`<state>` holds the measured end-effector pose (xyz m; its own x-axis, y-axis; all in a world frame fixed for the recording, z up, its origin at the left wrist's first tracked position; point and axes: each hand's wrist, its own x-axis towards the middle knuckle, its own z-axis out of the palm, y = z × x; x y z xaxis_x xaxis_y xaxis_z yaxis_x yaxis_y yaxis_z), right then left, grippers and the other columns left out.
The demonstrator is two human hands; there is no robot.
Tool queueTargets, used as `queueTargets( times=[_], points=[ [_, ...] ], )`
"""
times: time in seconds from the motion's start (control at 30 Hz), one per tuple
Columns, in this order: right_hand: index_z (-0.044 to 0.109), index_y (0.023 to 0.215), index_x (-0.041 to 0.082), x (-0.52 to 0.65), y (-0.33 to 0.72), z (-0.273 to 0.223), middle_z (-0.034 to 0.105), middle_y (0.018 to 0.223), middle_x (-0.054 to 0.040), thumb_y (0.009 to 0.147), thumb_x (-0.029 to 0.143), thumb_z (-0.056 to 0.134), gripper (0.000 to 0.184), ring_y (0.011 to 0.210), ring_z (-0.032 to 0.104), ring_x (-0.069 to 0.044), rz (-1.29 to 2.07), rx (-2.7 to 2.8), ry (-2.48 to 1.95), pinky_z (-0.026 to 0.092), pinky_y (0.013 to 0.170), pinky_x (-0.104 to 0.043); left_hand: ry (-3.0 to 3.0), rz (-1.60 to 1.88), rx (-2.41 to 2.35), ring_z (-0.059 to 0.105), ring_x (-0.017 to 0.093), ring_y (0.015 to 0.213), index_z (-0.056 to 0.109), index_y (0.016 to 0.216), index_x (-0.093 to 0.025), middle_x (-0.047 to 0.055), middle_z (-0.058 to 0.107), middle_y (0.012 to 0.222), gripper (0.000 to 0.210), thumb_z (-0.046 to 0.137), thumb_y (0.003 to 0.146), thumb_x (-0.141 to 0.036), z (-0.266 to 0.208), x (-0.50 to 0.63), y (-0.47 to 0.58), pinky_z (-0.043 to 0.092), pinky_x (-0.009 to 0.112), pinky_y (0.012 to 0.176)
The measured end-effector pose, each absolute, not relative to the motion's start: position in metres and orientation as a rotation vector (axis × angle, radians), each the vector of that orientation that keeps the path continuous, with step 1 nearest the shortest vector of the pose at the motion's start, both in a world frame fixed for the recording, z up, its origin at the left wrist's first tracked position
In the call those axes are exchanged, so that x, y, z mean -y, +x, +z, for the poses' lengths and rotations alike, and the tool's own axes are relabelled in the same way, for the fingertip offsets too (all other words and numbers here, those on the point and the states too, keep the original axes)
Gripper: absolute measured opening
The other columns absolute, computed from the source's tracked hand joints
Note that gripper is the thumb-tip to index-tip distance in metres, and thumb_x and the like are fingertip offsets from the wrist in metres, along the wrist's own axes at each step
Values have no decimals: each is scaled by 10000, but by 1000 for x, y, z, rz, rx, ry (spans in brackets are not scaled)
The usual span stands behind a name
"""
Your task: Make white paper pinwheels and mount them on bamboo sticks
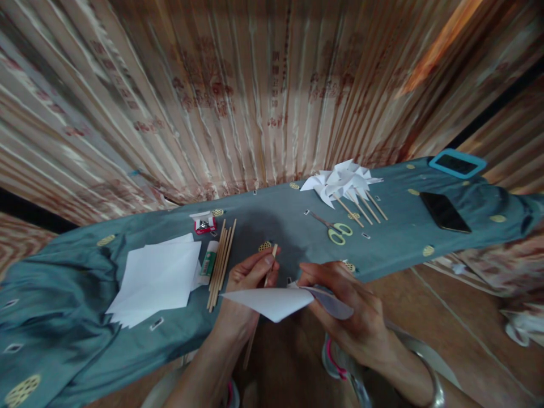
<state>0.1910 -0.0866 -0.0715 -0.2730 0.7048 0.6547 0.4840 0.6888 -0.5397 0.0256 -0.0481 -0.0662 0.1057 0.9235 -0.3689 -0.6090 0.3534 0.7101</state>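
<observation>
My left hand (250, 277) is closed round a thin wooden stick (273, 253), whose upper end pokes out past the thumb. In my right hand (344, 306) I pinch a folded white paper pinwheel (272, 303), its flaps spreading toward the left wrist. The paper hides part of the left hand and of the stick. Beyond them, finished paper pinwheels (344, 180) on sticks lie in a pile. Green-handled scissors (338, 231) rest before that pile. Left of my hands are several loose wooden sticks (221, 265) and a glue stick (208, 262).
A stack of white paper sheets (159, 280) lies on the left of the cloth-covered table (263, 215), near a small red box (205, 224) of metal pins. At the right are a black phone (445, 212) and a blue-framed device (457, 163). A pleated curtain (255, 96) hangs behind.
</observation>
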Motion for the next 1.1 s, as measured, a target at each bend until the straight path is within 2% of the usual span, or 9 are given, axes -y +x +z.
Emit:
queueTargets(
  times=[0.1, 0.23, 0.3, 0.43, 0.57, 0.73, 0.9, 1.1],
  points=[
    [432, 1352, 238, 87, 191, -70, 673, 915, -24, 844, 23, 548, 564, 828, 624, -187, 285, 1943, -932, 523, 724, -355, 450, 1178, -901, 422, 25, 427, 770, 761, -130, -23, 593, 534, 325, 882, 502, -291, -65, 48, 26, 297, 155, 392],
    [412, 1375, 260, 85, 189, -67, 674, 912, -24, 852, 33, 540, 584, 816, 634, -189, 269, 1929, -919, 536, 715, -362, 452, 1162, -979, 526, 54, 493, 780, 730, -150, 11, 659, 586, 360, 911, 437, -314, -74, 48, 27, 406, 153, 464],
    [412, 1377, 266, 83, 189, -66, 674, 908, -23, 860, 38, 539, 579, 809, 633, -185, 250, 1908, -907, 534, 710, -363, 508, 1138, -997, 557, 68, 518, 787, 744, -170, 21, 679, 613, 341, 904, 473, -342, -80, 49, 27, 426, 161, 482],
    [406, 1387, 265, 84, 191, -67, 679, 914, -15, 849, 23, 549, 608, 810, 629, -176, 250, 1898, -900, 527, 730, -364, 717, 1076, -937, 535, 67, 515, 793, 785, -194, 13, 663, 637, 267, 850, 595, -374, -87, 53, 26, 386, 162, 457],
    [395, 1401, 268, 86, 194, -68, 677, 940, -13, 831, 2, 546, 647, 846, 628, -180, 285, 1896, -919, 525, 758, -363, 864, 1045, -914, 549, 100, 593, 796, 773, -200, 27, 650, 707, 212, 819, 637, -360, -80, 55, 25, 401, 193, 500],
    [380, 1407, 291, 87, 197, -66, 676, 971, -14, 834, 15, 536, 655, 874, 632, -197, 311, 1901, -941, 532, 773, -374, 990, 1056, -900, 557, 133, 670, 799, 761, -215, 42, 646, 721, 119, 790, 671, -293, -74, 55, 26, 427, 230, 587],
    [368, 1409, 304, 89, 198, -66, 673, 989, -26, 855, 67, 520, 621, 886, 635, -220, 319, 1923, -955, 545, 770, -394, 1005, 1032, -857, 568, 142, 659, 801, 788, -223, 58, 666, 759, 125, 768, 704, -310, -80, 55, 24, 422, 232, 561],
    [358, 1419, 284, 89, 198, -66, 665, 1009, -35, 822, 21, 514, 671, 901, 616, -214, 337, 1940, -921, 535, 782, -399, 996, 1025, -840, 587, 148, 680, 801, 789, -214, 65, 660, 763, 149, 789, 690, -326, -82, 55, 22, 437, 228, 567]
  ],
)
